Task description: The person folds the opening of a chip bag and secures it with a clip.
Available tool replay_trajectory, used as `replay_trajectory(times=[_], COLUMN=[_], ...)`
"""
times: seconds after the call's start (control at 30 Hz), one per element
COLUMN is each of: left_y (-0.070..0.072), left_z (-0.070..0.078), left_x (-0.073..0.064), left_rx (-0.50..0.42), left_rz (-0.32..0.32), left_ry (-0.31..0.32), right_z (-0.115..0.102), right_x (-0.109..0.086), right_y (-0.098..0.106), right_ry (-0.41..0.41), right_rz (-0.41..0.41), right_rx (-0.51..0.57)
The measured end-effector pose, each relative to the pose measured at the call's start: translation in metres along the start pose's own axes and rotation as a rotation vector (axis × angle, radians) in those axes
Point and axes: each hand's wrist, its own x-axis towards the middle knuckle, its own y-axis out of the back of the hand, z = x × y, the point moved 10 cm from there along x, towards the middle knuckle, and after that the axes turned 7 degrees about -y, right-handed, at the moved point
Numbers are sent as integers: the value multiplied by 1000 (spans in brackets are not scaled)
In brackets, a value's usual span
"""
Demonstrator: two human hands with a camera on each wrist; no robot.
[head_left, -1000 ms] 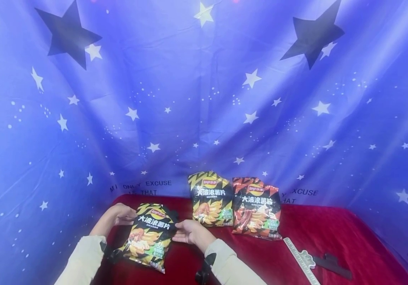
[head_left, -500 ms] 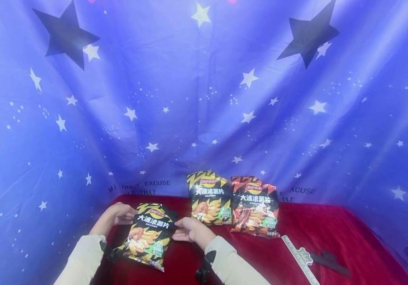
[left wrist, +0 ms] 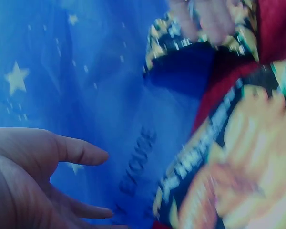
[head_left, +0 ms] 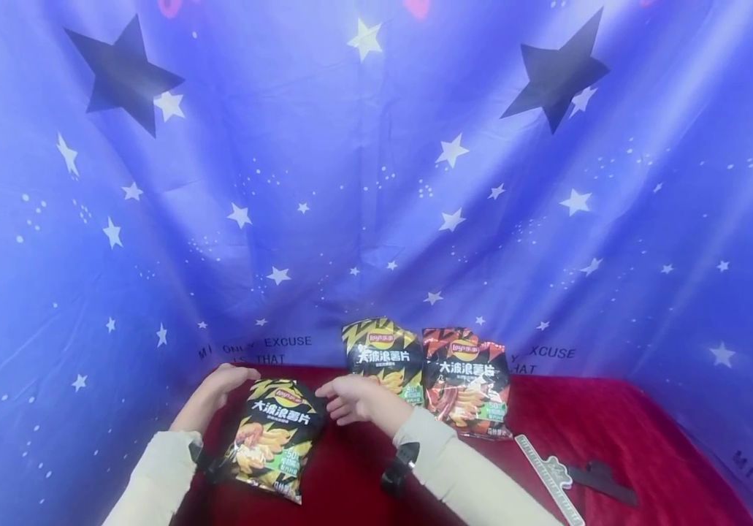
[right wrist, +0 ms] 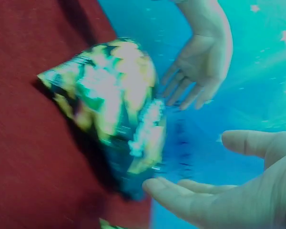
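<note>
Releasing: left hand (head_left: 220, 387), grip slack, off one side of the glossy black-and-yellow foil chip bag (head_left: 276, 442); right hand (head_left: 361, 400), grip loosened, just beside the other, contact unclear; both held it a second ago. Bag: place unchanged on the red cloth-covered table (head_left: 586, 416), its placing seemingly finished.

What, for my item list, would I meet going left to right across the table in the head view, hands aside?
Front yellow-black chip bag, rear yellow-black chip bag, red-black chip bag, pale ruler-like strip, dark piece.
</note>
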Motion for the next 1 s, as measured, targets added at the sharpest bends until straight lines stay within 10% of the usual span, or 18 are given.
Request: replay_trajectory(times=[0.23, 0.57, 1.0], left_y=[-24, -56, -120], left_z=[46, 108, 102], left_x=[-5, -2, 29], left_rx=[-77, -239, -479], left_rz=[10, 102, -5], left_ry=[-102, -281, -184], right_z=[-55, -88, -44], right_x=[-29, -37, 1], right_y=[50, 152, 202], right_ry=[138, 357, 271], right_rz=[-56, 153, 283], right_rx=[-106, -31, 74])
